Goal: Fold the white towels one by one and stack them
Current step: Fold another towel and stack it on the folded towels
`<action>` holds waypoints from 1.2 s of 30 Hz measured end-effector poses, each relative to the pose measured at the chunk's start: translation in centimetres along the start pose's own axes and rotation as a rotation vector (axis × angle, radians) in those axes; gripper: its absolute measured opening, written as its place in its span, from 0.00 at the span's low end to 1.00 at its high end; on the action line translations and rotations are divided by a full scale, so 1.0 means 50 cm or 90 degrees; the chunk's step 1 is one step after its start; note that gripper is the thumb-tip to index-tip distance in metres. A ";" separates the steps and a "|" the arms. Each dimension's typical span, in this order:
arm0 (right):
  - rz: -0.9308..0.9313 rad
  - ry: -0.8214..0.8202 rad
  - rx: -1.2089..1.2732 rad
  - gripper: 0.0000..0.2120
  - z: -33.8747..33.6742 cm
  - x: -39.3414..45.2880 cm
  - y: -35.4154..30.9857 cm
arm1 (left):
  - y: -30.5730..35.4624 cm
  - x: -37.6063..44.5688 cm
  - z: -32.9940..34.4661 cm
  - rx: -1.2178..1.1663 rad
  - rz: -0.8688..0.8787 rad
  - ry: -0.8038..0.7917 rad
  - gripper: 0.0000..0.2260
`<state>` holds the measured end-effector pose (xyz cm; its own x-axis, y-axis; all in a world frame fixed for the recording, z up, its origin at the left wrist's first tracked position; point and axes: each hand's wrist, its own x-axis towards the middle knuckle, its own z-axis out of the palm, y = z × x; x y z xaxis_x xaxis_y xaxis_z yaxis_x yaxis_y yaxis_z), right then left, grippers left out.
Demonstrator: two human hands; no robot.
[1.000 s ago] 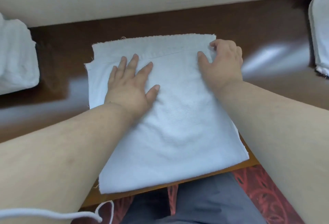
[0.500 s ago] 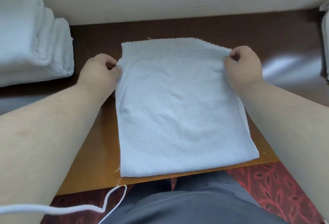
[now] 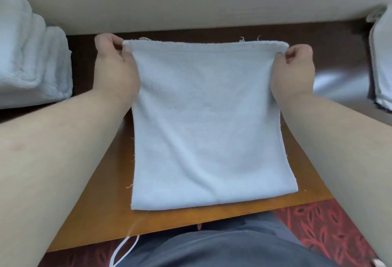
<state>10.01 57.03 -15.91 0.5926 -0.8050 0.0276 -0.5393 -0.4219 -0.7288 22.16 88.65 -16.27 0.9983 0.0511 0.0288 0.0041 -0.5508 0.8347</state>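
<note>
Hands at far corners: left hand [image 3: 115,65] and right hand [image 3: 293,69] each pinch one far corner of the half-folded white terry towel [image 3: 203,122], far edge taut between the fingers. Towel's long axis runs from the fingers back to the near edge of the orange-brown wooden table [image 3: 101,213]. Likely next: far edge drawn nearward. Stack of folded white towels [image 3: 31,58] lies beyond left hand.

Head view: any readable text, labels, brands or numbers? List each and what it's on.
None: no words, labels, brands or numbers show.
The towel, pinched at its far corners by the left hand and the right hand, is plain white.
The towel stack at left and the table bear no marks.
</note>
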 end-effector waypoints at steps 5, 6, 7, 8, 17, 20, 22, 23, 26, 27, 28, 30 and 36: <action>0.066 -0.079 -0.062 0.06 0.035 0.039 0.015 | -0.041 0.060 0.046 0.080 -0.122 -0.050 0.06; 0.059 -0.077 -0.068 0.06 0.034 0.039 0.011 | -0.042 0.062 0.044 0.092 -0.128 -0.049 0.07; 0.051 -0.086 -0.085 0.07 0.031 0.035 0.007 | -0.038 0.059 0.039 0.094 -0.130 -0.053 0.09; 0.035 -0.101 -0.112 0.08 0.025 0.030 0.003 | -0.028 0.050 0.035 0.090 -0.127 -0.062 0.13; -0.298 -0.401 -0.272 0.26 -0.035 -0.345 0.001 | 0.010 -0.330 -0.022 0.445 0.305 -0.463 0.29; -0.307 -0.479 -0.506 0.35 -0.051 -0.375 0.074 | -0.060 -0.363 -0.059 0.601 0.317 -0.523 0.34; -0.288 -0.454 -0.545 0.38 -0.061 -0.352 0.099 | -0.089 -0.341 -0.083 0.646 0.330 -0.511 0.35; -0.261 -0.436 -0.549 0.39 -0.063 -0.342 0.101 | -0.096 -0.329 -0.089 0.661 0.322 -0.506 0.36; -0.259 -0.402 -0.524 0.39 -0.057 -0.359 0.093 | -0.083 -0.328 -0.086 0.674 0.314 -0.478 0.36; -0.294 -0.409 -0.498 0.38 -0.058 -0.378 0.090 | -0.075 -0.341 -0.083 0.649 0.347 -0.480 0.35; -0.335 -0.430 -0.483 0.37 -0.061 -0.400 0.092 | -0.073 -0.357 -0.082 0.623 0.403 -0.502 0.34; -0.376 -0.474 -0.510 0.37 -0.073 -0.427 0.112 | -0.086 -0.387 -0.086 0.608 0.509 -0.571 0.33; -0.295 -0.439 -0.552 0.43 -0.142 -0.378 0.184 | -0.111 -0.382 -0.116 0.650 0.514 -0.646 0.37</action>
<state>-10.38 65.39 -18.31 0.8894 -0.2216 -0.3998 -0.2569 -0.9658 -0.0362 2.72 95.55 -18.25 0.3886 -0.8080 -0.4428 -0.8782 -0.4703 0.0875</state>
